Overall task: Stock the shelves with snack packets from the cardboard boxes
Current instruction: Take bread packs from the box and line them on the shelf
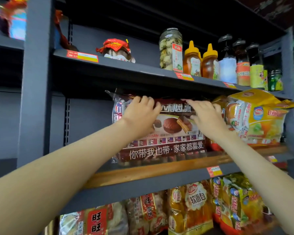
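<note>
1. The big chocolate-pie packet (166, 146) stands upright on the middle shelf (143, 173), just beside the yellow packets (261, 119).
2. It looks nearly placed, and more stocking likely remains.
3. With both arms outstretched, the left hand (140, 114) and right hand (206, 117) curl over its top edge, gripping it.

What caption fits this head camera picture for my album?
Left hand and right hand hold a chocolate pie packet on the shelf.

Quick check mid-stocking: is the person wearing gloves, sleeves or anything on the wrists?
No. The left hand and right hand are ungloved, no rings visible on the fingers. The left forearm and right forearm are bare to the frame edge: no sleeves, watch or bands.
</note>
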The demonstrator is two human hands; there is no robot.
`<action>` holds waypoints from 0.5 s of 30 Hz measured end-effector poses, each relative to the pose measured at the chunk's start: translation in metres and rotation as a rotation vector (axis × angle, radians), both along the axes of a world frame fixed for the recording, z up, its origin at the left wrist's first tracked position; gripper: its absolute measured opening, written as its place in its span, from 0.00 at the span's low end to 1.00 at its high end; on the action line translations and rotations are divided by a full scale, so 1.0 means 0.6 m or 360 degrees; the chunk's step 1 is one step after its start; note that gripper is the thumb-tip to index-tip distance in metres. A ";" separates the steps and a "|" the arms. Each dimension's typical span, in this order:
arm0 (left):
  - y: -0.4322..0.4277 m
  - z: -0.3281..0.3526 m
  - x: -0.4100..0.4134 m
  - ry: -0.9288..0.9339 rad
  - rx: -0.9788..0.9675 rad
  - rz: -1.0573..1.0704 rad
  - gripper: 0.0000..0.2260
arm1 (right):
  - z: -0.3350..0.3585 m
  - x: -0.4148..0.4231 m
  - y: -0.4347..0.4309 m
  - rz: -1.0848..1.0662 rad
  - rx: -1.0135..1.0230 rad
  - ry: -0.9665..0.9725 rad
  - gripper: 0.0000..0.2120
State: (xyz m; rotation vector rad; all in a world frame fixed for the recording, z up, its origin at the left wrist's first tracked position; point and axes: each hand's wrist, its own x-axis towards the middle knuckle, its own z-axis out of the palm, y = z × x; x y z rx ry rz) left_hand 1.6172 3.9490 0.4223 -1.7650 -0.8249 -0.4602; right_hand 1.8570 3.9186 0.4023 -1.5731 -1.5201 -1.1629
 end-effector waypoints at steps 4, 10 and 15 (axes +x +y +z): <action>0.056 -0.009 -0.040 0.0239 -0.0113 0.0146 0.54 | -0.022 -0.048 0.031 0.0076 -0.0584 -0.0261 0.53; 0.071 -0.001 -0.030 0.0331 -0.0160 0.0195 0.56 | -0.020 -0.049 0.068 -0.0007 -0.0778 -0.0275 0.59; 0.060 -0.005 0.017 0.0336 -0.0049 0.0104 0.54 | -0.030 -0.010 0.058 -0.0035 -0.0762 -0.0107 0.60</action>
